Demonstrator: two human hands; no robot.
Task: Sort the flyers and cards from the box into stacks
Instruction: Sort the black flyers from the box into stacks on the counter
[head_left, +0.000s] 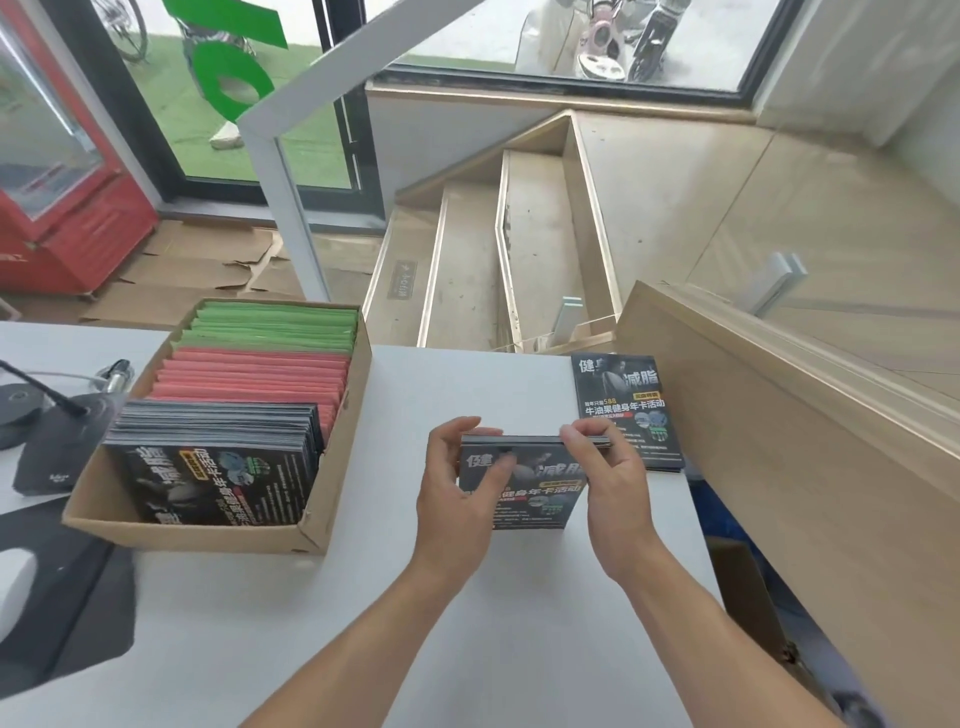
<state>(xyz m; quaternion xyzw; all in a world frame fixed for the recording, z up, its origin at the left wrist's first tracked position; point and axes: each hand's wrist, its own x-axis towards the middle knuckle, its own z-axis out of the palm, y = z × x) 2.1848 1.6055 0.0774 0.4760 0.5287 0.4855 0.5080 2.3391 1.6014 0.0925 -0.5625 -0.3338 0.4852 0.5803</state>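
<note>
Both hands are up at centre frame, forearms reaching in from the bottom edge. The left hand (457, 488) grips the left side of a bundle of dark flyers (524, 483), thumb across its face, fingers curled over the top edge. The right hand (610, 467) pinches the bundle's upper right corner, fingers bent over the top. The bundle stands upright on the white table (467, 623). At left, the cardboard box (208, 535) holds dark flyers in front, red cards (254, 376) in the middle, green cards (275, 325) at the back. Right of the hands, a flat stack (623, 405) of dark flyers lies near the table's right edge. Bare tabletop shows between box and hands.
</note>
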